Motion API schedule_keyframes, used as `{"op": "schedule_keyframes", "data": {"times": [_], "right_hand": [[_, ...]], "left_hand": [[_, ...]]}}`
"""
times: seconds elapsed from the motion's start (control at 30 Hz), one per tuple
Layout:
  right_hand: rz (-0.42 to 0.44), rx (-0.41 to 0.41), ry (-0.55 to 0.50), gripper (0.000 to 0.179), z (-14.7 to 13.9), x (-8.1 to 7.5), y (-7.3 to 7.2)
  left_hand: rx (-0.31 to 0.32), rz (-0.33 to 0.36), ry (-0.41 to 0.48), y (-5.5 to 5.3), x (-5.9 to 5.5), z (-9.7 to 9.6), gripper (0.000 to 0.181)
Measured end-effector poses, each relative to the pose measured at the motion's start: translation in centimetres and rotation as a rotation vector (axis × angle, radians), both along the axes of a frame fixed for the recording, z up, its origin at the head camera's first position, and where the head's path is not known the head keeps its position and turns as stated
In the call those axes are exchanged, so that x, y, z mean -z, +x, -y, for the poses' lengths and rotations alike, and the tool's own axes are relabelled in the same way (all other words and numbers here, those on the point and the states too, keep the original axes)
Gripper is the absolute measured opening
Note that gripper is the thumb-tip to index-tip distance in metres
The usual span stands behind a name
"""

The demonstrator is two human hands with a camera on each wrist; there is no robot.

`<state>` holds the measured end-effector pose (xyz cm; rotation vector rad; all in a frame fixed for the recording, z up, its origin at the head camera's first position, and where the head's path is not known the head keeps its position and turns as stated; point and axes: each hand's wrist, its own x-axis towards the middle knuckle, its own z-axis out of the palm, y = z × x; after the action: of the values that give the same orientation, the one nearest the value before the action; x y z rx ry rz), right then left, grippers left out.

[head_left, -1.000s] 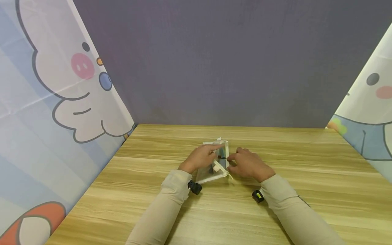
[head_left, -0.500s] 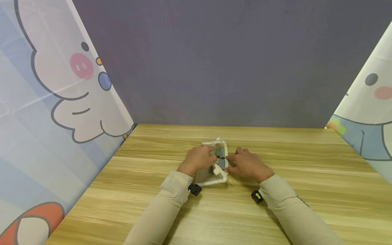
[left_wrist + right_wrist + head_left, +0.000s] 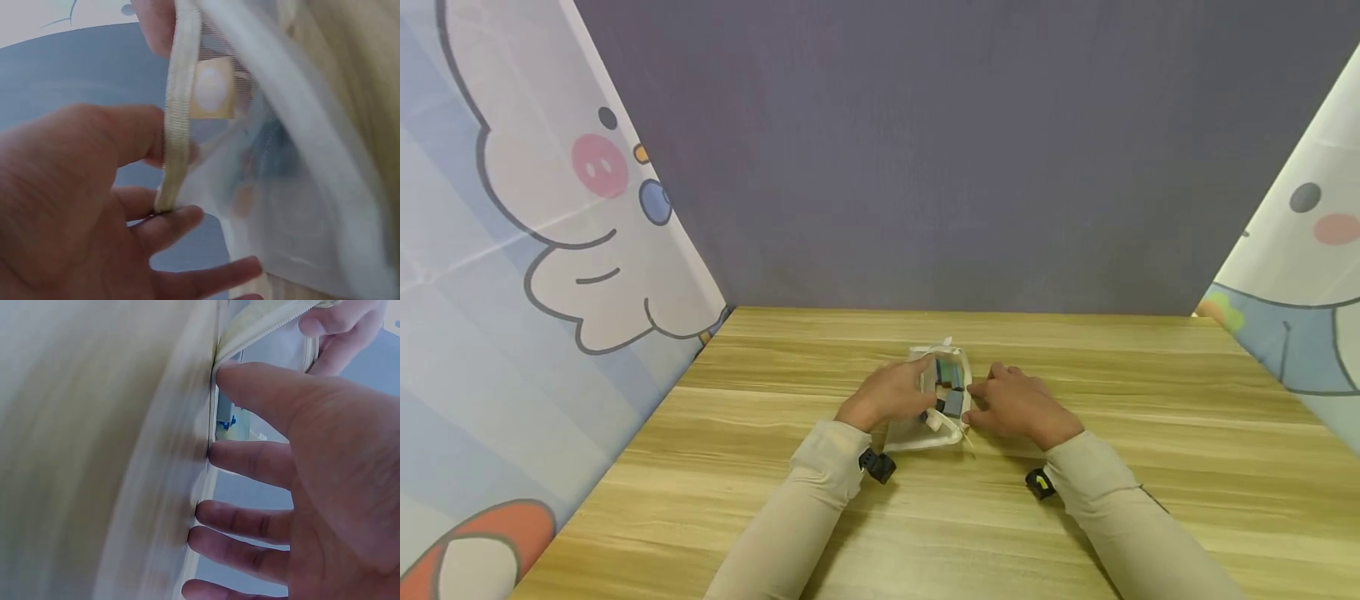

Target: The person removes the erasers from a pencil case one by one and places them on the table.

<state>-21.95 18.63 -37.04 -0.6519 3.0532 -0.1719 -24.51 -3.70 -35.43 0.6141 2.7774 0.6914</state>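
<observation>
Mesh pouch (image 3: 917, 435), unzipped, small items (image 3: 953, 403) inside, toward far edge of worktop (image 3: 1150, 383). Pinched along zip edge (image 3: 178, 106) by left hand (image 3: 891, 392); touched opposite by right hand (image 3: 1015, 402), fingers spread. Apparent step: opening mouth. Next, likely: parting edges wider.

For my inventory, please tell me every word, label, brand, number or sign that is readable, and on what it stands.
No words, brands or numbers are readable.
A yellow arrow-like sign: on the black device by the right sleeve.
Tan patch at the pouch: only a pale oval, no legible lettering.
</observation>
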Motion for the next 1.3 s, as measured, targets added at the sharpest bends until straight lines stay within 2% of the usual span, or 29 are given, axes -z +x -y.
{"op": "schedule_keyframes", "data": {"times": [0.2, 0.3, 0.43, 0.6, 0.73, 0.9, 1.0, 1.2, 1.3], "right_hand": [[0.005, 0.014, -0.011, 0.056, -1.6, 0.1, 0.2], [0.004, 0.013, -0.014, 0.055, -2.1, 0.0, 0.4], [-0.008, 0.015, -0.008, 0.055, -2.6, -0.1, 0.8], [-0.024, 0.008, -0.009, 0.054, -2.5, -0.2, 0.8], [-0.032, 0.006, -0.011, 0.05, -2.0, -0.2, 0.8], [-0.017, 0.012, 0.011, 0.048, -1.6, 0.1, 0.6], [-0.021, 0.016, 0.025, 0.052, -1.4, 0.2, 0.6], [-0.013, -0.002, 0.075, 0.06, -1.2, 0.3, 0.5], [-0.013, 0.004, 0.067, 0.06, -1.1, 0.2, 0.6]], "left_hand": [[0.051, -0.066, 0.063, -0.3, 0.9, -0.5, 0.067], [0.073, -0.076, 0.095, -0.4, 1.2, -0.6, 0.067], [0.096, -0.065, 0.134, -0.8, 1.6, -0.6, 0.067], [0.097, -0.057, 0.127, -1.2, 1.7, -0.5, 0.073], [0.092, -0.02, 0.164, -1.3, 1.8, -0.1, 0.078], [0.099, 0.02, 0.209, -1.5, 2.3, 0.4, 0.076], [0.108, 0.001, 0.168, -1.7, 2.6, 0.5, 0.072], [0.114, -0.103, 0.007, -1.7, 2.9, 0.1, 0.071], [0.132, -0.101, -0.027, -1.7, 2.9, -0.1, 0.073]]}}
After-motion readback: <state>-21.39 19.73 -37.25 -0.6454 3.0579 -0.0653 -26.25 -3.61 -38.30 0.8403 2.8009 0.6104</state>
